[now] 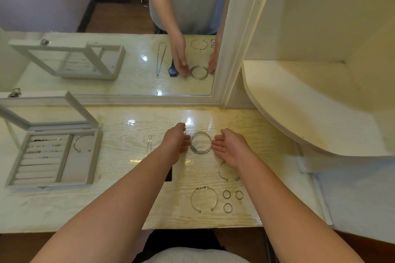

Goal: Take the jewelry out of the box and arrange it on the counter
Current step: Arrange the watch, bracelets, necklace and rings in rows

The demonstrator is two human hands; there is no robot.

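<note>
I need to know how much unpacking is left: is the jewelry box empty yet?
Not empty. The jewelry box stands open, lid up, with a cuff bracelet in its right compartment and small pieces on the ring rolls.

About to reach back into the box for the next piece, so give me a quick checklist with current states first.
1. Stacked bangles flat on the counter: ok.
2. Left hand and right hand open, holding nothing: ok.
3. Jewelry box lid up: ok.
4. Cuff bracelet in the box's right compartment, in plain reach: ok.
5. Pieces in the ring rolls left to remove: not ok, several remain.
6. Watch placement: cannot tell, left forearm hides it.
</note>
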